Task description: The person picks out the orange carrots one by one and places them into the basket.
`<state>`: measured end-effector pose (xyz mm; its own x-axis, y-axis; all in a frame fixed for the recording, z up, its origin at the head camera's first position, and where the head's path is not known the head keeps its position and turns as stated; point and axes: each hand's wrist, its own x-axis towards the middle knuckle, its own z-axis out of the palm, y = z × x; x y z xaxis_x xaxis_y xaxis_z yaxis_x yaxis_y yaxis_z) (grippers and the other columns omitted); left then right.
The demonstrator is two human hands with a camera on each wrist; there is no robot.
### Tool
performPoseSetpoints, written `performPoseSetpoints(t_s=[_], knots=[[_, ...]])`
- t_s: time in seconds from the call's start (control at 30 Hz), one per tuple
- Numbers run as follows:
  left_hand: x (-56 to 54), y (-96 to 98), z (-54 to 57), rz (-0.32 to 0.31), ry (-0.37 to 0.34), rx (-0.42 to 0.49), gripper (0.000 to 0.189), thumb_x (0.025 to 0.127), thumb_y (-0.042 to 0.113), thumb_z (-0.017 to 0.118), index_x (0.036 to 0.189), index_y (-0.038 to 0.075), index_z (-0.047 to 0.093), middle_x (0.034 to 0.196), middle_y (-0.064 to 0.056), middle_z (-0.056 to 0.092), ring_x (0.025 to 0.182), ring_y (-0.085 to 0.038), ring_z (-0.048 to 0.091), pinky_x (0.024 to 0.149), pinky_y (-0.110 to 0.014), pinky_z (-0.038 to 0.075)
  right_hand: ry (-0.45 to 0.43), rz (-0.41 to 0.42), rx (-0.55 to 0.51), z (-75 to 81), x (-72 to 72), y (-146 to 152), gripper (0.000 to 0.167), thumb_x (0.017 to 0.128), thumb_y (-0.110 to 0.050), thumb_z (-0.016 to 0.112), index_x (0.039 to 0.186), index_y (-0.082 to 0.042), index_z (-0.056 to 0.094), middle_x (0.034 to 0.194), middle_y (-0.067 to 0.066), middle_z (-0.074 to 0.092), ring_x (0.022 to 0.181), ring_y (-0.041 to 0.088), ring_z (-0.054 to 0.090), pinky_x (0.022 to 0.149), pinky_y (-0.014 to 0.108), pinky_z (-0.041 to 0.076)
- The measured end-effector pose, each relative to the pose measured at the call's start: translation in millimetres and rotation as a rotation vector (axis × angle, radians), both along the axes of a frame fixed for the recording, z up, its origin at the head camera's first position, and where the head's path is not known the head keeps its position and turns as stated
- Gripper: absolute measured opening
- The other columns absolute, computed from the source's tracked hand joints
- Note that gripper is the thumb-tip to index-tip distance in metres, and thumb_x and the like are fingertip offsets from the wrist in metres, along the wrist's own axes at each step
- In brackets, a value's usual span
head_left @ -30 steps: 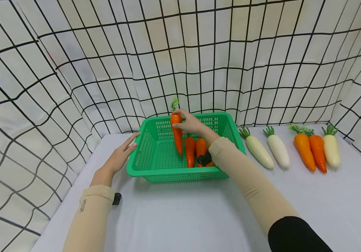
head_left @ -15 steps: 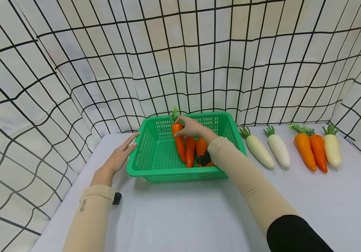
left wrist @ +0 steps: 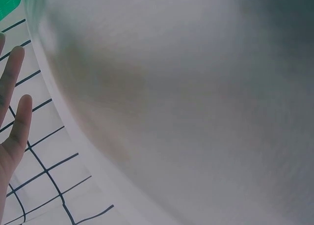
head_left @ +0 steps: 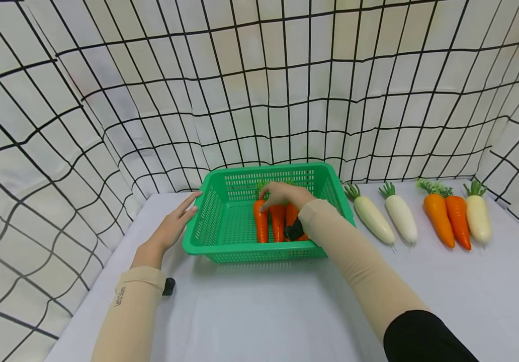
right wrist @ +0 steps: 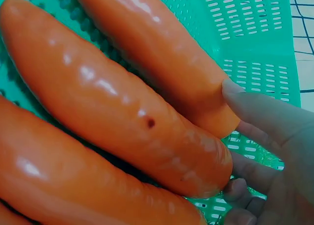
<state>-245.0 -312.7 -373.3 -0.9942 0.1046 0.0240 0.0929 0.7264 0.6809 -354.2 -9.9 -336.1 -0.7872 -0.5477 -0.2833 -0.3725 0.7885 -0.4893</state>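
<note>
The left hand (head_left: 168, 230) lies beside the left rim of a green plastic basket (head_left: 255, 250), its straight fingertips at the rim. In the left wrist view, that hand's fingers (left wrist: 18, 122) are straight and spread, holding nothing. Inside the basket, the right hand (head_left: 284, 193) pinches the leafy end of the leftmost orange carrot (head_left: 261, 223). The right wrist view shows its thumb on top of this carrot (right wrist: 162, 53), with other fingers beneath and behind. More carrots (head_left: 277, 224) lie side by side to the right, partly hidden by the hand and wrist.
On the white table right of the basket lie two white radishes (head_left: 371, 218), then two carrots (head_left: 438, 219) and another white radish (head_left: 479, 218). A black grid net (head_left: 286, 95) over white cloth borders the back and sides.
The right hand has lowered its carrot from a raised, tilted position down into the basket, left of the other carrots. The left hand has stayed at the rim.
</note>
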Motion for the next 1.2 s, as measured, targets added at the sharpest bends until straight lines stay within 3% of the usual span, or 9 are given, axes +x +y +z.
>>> performPoseSetpoints(t_s=[0.23, 0.43, 0.63, 0.83, 1.03, 1.2], knots=[[-1.3, 2.3, -0.2, 0.000, 0.010, -0.006, 0.062, 0.109, 0.057, 0.030, 0.166, 0.034, 0.017, 0.167, -0.022, 0.020, 0.144, -0.059, 0.024, 0.106, -0.081, 0.020, 0.004, 0.010, 0.014, -1.2, 1.3, 5.2, 0.047, 0.101, -0.030, 0.069, 0.145, -0.015, 0.058, 0.162, 0.011, 0.036, 0.143, 0.032, 0.040, 0.113, 0.047, 0.038], [-0.7, 3.1, 1.0, -0.009, 0.012, -0.006, 0.062, 0.110, 0.055, 0.030, 0.166, 0.032, 0.017, 0.167, -0.022, 0.019, 0.144, -0.060, 0.024, 0.106, -0.082, 0.020, 0.021, 0.001, -0.048, 5.8, 0.8, 8.6, 0.044, 0.100, -0.024, 0.070, 0.141, -0.011, 0.061, 0.158, 0.014, 0.042, 0.135, 0.033, 0.048, 0.105, 0.045, 0.046], [-0.8, 3.0, 1.5, -0.012, 0.010, -0.008, 0.063, 0.110, 0.056, 0.029, 0.166, 0.032, 0.017, 0.167, -0.022, 0.018, 0.144, -0.061, 0.022, 0.106, -0.082, 0.019, 0.014, 0.016, -0.138, 20.8, 0.7, 20.1, 0.044, 0.102, -0.024, 0.067, 0.142, -0.008, 0.060, 0.155, 0.016, 0.044, 0.119, 0.032, 0.059, 0.101, 0.046, 0.049], [0.4, 2.3, -0.7, -0.004, -0.006, -0.013, 0.064, 0.109, 0.057, 0.028, 0.166, 0.031, 0.016, 0.167, -0.024, 0.018, 0.144, -0.061, 0.022, 0.106, -0.082, 0.019, -0.019, 0.052, -0.250, 40.7, 5.3, 37.2, 0.044, 0.105, -0.027, 0.063, 0.144, -0.007, 0.058, 0.140, 0.018, 0.058, 0.099, 0.036, 0.064, 0.090, 0.050, 0.052], [1.0, 2.1, 1.0, 0.000, 0.004, -0.023, 0.064, 0.110, 0.056, 0.028, 0.166, 0.030, 0.016, 0.166, -0.025, 0.019, 0.143, -0.062, 0.024, 0.106, -0.082, 0.020, 0.024, 0.076, -0.344, 62.0, 18.9, 60.9, 0.041, 0.103, -0.029, 0.064, 0.141, -0.012, 0.060, 0.137, 0.016, 0.063, 0.101, 0.031, 0.067, 0.095, 0.048, 0.052], [-0.6, 2.1, 0.8, -0.005, 0.006, -0.015, 0.063, 0.110, 0.056, 0.028, 0.166, 0.030, 0.016, 0.166, -0.025, 0.019, 0.143, -0.061, 0.024, 0.106, -0.081, 0.021, 0.091, 0.093, -0.383, 69.4, 29.4, 86.4, 0.039, 0.104, -0.026, 0.062, 0.140, -0.011, 0.060, 0.134, 0.017, 0.064, 0.107, 0.030, 0.069, 0.096, 0.047, 0.053]])
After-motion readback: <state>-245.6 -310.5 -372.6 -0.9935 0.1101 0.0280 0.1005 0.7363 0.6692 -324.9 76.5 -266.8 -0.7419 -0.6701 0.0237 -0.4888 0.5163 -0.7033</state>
